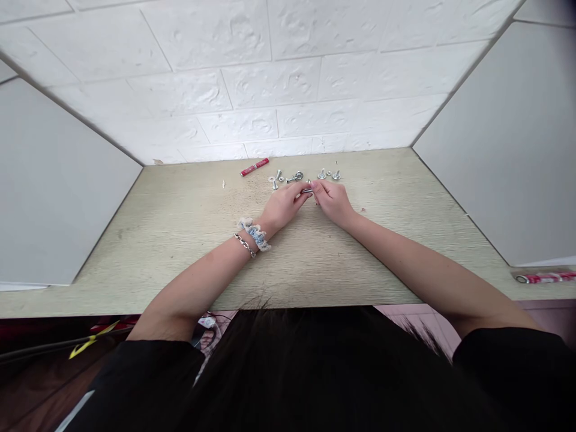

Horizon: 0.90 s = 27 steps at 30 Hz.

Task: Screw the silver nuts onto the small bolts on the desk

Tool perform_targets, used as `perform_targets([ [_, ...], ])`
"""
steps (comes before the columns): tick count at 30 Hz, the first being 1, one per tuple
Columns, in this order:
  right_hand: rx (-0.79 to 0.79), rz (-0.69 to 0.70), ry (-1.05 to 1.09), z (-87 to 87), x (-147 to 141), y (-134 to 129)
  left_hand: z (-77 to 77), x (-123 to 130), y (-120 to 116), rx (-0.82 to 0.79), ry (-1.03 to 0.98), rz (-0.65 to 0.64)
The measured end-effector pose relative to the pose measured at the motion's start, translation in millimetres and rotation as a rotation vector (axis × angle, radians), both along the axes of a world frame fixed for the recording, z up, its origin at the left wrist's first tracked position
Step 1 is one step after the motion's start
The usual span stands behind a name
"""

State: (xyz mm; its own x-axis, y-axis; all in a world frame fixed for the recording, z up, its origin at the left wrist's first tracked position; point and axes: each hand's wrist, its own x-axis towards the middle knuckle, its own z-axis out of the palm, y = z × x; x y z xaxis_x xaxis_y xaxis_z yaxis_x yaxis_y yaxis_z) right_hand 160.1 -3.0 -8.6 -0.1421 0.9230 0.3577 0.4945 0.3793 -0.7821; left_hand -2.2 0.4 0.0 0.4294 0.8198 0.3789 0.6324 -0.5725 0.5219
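My left hand (283,206), with a scrunchie (254,234) and a chain bracelet (245,245) at its wrist, pinches a slim silver bolt (306,191). The fingers of my right hand (335,203) close on the bolt's other end, so the tips of both hands nearly meet. Much of the bolt is covered by fingers. Just beyond my left hand lie loose bolts (278,175), a white washer (271,179) and an eye bolt (299,176). Past my right hand stand two flanged bolts (321,174), with a nut (329,173) between them.
A red tube (254,167) lies near the white brick wall (297,84). Grey panels (58,180) bound the wooden table (162,216) on both sides. Another red tube (545,278) rests at the right front edge. A small white scrap (224,184) lies at left.
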Motion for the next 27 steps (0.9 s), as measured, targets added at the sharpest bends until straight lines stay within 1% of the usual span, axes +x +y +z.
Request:
perform_targets([
  [5, 0.005, 0.002, -0.077, 1.6, -1.1, 0.2, 0.5, 0.0, 0.2, -0.020, -0.027, 0.005],
  [9, 0.013, 0.032, -0.070, -1.6, -1.3, 1.6, -1.9, -0.8, 2.4, -0.005, -0.062, 0.011],
  [13, 0.074, 0.102, -0.059, -6.6, 0.2, 4.8, -7.3, -2.3, 5.8, 0.058, -0.127, -0.030],
  [15, 0.140, 0.097, -0.109, -7.0, 2.4, 6.8, -9.6, -2.9, 8.0, 0.098, -0.141, -0.034],
  [18, 0.283, 0.044, -0.212, -5.7, 7.4, 10.3, -11.2, -3.1, 11.1, 0.110, -0.128, -0.008],
  [20, 0.344, -0.009, -0.268, -5.1, 11.2, 12.8, -11.1, -2.7, 12.2, 0.095, -0.104, 0.003],
  [23, 0.352, -0.123, -0.324, -5.3, 16.8, 16.5, -9.6, -2.3, 11.1, 0.093, -0.061, -0.006],
  [27, 0.292, -0.289, -0.338, -5.2, 24.0, 21.1, -6.5, -2.4, 6.9, 0.076, 0.000, 0.018],
])
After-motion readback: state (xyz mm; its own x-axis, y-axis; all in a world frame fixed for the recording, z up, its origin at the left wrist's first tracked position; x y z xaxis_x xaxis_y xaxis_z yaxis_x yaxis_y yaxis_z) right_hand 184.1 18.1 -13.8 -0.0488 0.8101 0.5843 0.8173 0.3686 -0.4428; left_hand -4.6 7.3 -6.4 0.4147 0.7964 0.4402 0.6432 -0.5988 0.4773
